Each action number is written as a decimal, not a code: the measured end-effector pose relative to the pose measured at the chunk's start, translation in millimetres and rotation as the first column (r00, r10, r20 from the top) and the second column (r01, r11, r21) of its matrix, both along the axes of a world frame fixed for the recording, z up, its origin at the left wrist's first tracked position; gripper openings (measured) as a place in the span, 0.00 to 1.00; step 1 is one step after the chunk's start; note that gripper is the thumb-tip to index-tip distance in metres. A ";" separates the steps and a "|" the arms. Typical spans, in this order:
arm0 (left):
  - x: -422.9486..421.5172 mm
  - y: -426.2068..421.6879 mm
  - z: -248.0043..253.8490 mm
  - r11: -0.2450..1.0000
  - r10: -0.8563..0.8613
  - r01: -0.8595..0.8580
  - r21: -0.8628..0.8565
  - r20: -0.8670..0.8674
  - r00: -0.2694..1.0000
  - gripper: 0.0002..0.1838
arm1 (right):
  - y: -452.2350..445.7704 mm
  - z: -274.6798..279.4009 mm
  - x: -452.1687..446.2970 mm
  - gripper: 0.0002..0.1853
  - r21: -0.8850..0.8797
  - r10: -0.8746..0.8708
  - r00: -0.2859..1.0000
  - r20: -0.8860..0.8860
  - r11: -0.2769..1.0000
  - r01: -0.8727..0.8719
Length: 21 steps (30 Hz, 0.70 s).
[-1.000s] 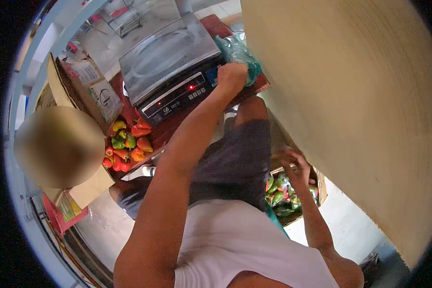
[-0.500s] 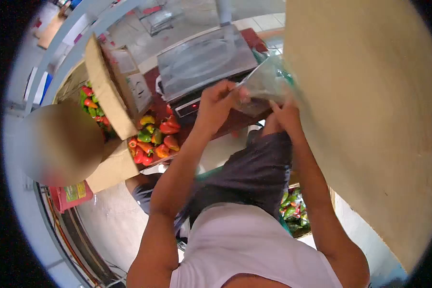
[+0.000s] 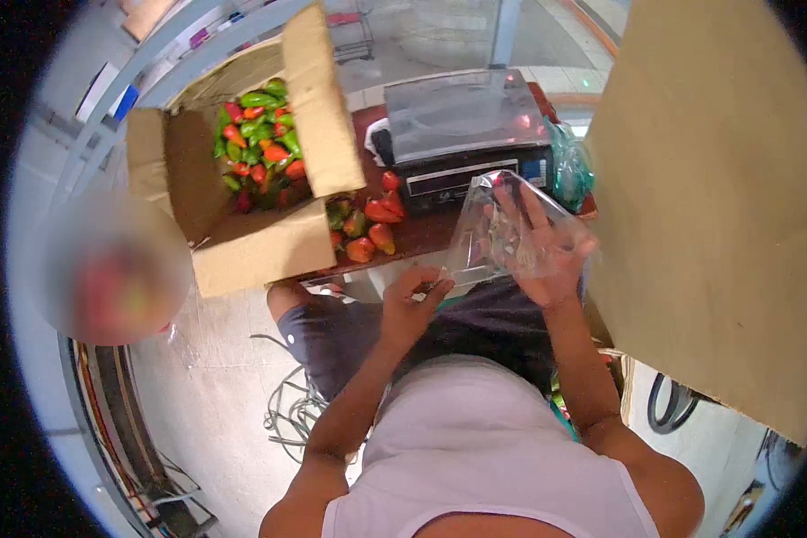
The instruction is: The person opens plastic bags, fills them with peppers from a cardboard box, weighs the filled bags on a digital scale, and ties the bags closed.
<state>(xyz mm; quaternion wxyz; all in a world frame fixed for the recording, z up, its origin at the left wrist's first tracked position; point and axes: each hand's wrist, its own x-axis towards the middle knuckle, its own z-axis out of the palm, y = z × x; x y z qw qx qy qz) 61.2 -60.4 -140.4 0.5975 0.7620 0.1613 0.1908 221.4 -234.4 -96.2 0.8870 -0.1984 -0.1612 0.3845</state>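
- My single view comes from a camera worn on the person's head, facing forward and steeply down.
- It sits close above the white tank top (image 3: 493, 430) at the bottom edge.
- I see the left hand (image 3: 412, 307) and right hand (image 3: 547, 260) mid-frame, the digital scale (image 3: 466, 121) farther out.
- My lens is wide, its picture rounded by black corners.

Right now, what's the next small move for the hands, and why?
Probably open the clear bag wider with the left hand. The right hand has its fingers spread, seen through the film, and the left is at the bag's lower corner. Loose peppers lie by the scale, within view. Whether the right is inside or behind the film, I can't tell.
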 end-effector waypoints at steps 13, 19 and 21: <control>-41.2 -12.0 24.3 0.920 0.084 -0.153 0.362 0.199 0.976 0.09 | 16.5 -12.6 -13.6 0.41 -0.710 0.262 0.704 0.660 0.524 0.471; -33.2 11.3 54.1 0.983 -0.056 0.014 -0.183 -0.225 0.973 0.09 | 46.6 54.1 -57.8 0.26 -0.291 0.253 0.156 0.955 0.694 0.658; -21.7 31.0 55.0 0.975 -0.201 0.189 -0.113 -0.110 0.973 0.09 | 48.3 68.9 -60.0 0.21 -0.521 0.433 0.292 0.853 0.677 0.520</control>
